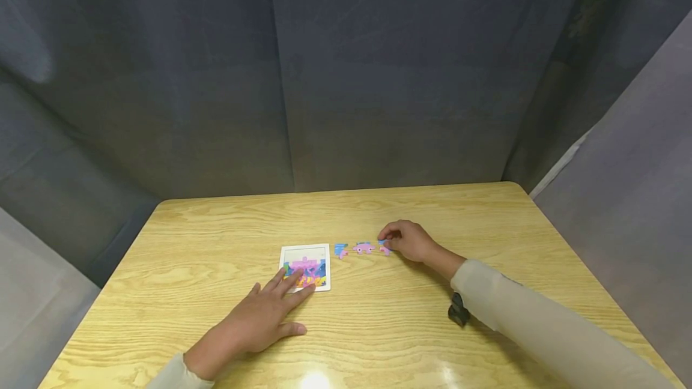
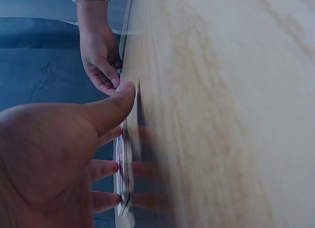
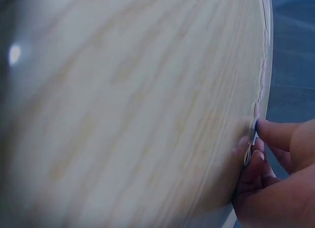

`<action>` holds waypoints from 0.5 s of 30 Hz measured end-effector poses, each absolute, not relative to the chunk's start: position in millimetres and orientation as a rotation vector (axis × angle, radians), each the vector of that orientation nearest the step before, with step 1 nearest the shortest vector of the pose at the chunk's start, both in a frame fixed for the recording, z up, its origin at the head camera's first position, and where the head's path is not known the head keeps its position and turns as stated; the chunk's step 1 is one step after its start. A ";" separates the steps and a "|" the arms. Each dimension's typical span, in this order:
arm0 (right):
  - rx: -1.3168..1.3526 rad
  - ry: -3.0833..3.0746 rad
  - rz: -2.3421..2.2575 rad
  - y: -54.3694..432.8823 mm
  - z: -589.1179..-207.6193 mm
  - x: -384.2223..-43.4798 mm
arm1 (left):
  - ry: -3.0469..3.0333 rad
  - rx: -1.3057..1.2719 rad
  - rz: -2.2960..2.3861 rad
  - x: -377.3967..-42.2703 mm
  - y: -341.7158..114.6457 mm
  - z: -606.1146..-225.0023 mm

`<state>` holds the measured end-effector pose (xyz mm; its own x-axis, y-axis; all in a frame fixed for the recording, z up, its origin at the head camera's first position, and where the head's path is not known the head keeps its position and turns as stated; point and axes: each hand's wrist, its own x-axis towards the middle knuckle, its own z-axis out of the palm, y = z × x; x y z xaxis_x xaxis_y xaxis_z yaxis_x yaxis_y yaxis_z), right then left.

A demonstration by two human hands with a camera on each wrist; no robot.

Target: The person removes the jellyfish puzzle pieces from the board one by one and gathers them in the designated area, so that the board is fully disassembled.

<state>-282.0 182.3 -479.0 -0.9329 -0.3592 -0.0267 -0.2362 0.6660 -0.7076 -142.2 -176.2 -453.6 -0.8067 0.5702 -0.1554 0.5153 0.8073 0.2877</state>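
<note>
A small jigsaw puzzle board (image 1: 328,269) with a white frame lies on the table, its lower part filled with a colorful picture and its upper part bare. My left hand (image 1: 267,316) rests on it with spread, straight fingers; in the left wrist view the fingertips touch the board's face (image 2: 121,161). To the board's right, a blue and pink puzzle piece (image 1: 341,250) and a pink piece with eyes (image 1: 364,248) lie in a row. At the row's right end, my right hand (image 1: 412,242) pinches another blue and pink piece (image 1: 384,250), partly hidden by the fingers.
The wood-grain table (image 1: 216,227) has rounded far corners. Dark grey cloth (image 1: 389,77) hangs behind it, with paler cloth at both sides. A black object (image 1: 458,311) sits by the right sleeve.
</note>
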 end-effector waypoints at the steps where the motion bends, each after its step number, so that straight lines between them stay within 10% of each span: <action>1: -0.486 2.712 -1.121 182.3 -479.0 -282.2 | 2.762 0.842 0.340 -142.2 -176.2 -453.4; 15: -0.433 2.623 -1.209 185.8 -475.9 -281.8 | 2.824 0.737 0.351 -141.1 -185.6 -451.4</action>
